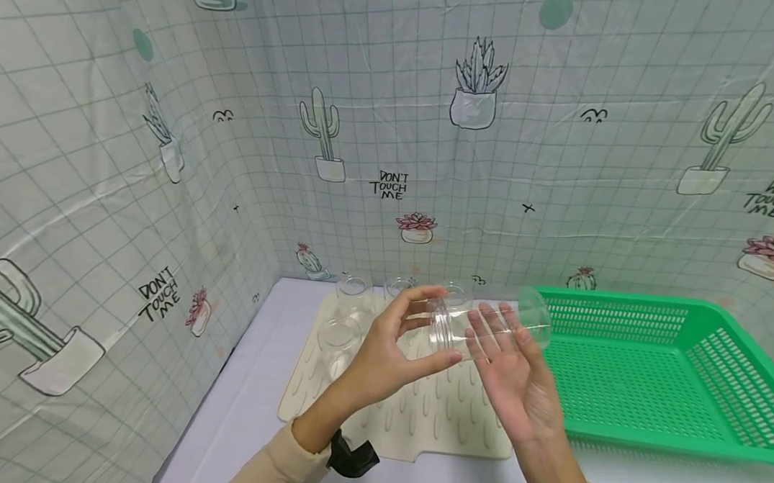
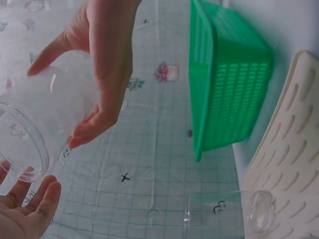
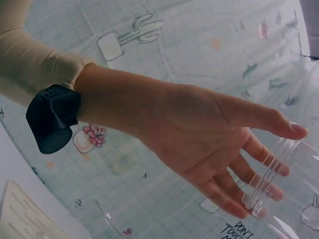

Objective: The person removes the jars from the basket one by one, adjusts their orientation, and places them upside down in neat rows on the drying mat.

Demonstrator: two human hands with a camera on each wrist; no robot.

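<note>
A clear jar with a threaded neck [image 1: 444, 327] is held on its side above the beige mat [image 1: 456, 435]. My left hand [image 1: 382, 353] grips its neck end, thumb in front and fingers on the far side. Around the body is my right hand [image 1: 517, 384], palm facing up, its long fingers showing through the clear wall. In the left wrist view, the jar body [image 2: 60, 104] sits between the thumb and fingers of the right hand [image 2: 109, 59]. From the right wrist, the left hand [image 3: 199, 134] is seen with its thumb tip at the threaded rim [image 3: 269, 174].
Several similar clear jars, such as one at the mat's left [image 1: 339, 337], stand on the mat. A green plastic basket [image 1: 676, 443] lies at the right. Behind, a printed sheet [image 1: 526, 168] covers the walls.
</note>
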